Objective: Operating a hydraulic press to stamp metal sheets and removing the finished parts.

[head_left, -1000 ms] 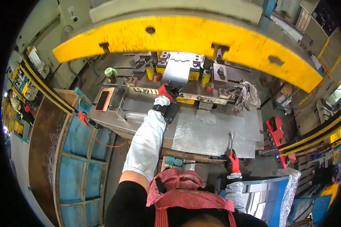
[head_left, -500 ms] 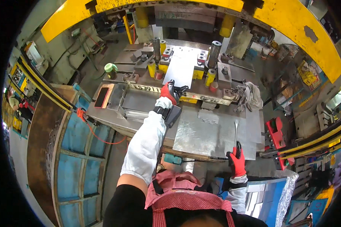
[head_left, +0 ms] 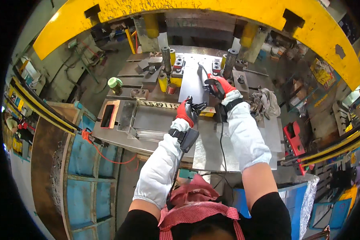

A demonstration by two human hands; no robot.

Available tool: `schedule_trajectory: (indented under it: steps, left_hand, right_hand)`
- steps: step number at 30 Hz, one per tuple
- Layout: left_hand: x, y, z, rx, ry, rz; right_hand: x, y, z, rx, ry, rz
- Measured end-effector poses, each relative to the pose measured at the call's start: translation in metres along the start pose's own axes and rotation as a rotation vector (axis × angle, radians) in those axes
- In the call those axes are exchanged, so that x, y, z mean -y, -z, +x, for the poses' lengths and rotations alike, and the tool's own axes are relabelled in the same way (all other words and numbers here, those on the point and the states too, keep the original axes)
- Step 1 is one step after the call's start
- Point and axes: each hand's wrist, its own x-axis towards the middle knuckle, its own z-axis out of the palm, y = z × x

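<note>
A bright flat metal sheet (head_left: 193,86) lies in the die between the guide posts, its near end toward me. At that near edge is my left hand (head_left: 190,111), in a red and black glove, thumb on top and fingers closed at the rim. My right hand (head_left: 220,87), gloved alike, is over the sheet's right side. It is closed around a slim rod-like tool (head_left: 201,71), whose dark, curved end reaches over the sheet. My right fingers are partly hidden by the glove's back.
Guide posts (head_left: 166,60) and yellow cylinders (head_left: 163,82) flank the die. A stack of sheets (head_left: 152,135) lies at left, near a phone (head_left: 107,116) and a green-capped bottle (head_left: 115,85). A grey rag (head_left: 265,103) sits at right. The yellow press frame (head_left: 212,10) arches above.
My right hand has moved forward and left with the tool, from the front plate to over the sheet. My left hand has shifted slightly right and nearer to me.
</note>
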Motion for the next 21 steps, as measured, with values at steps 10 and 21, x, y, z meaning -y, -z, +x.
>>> schedule_trajectory:
  steps: [10,21]
  left_hand:
    - [-0.022,0.045,0.002,0.248,0.001,-0.052]
    - [-0.034,0.015,0.028,0.204,0.081,-0.054]
  right_hand:
    - [-0.078,-0.033,-0.247,-0.34,0.059,0.103]
    - [-0.158,-0.03,-0.269,-0.55,-0.255,0.222]
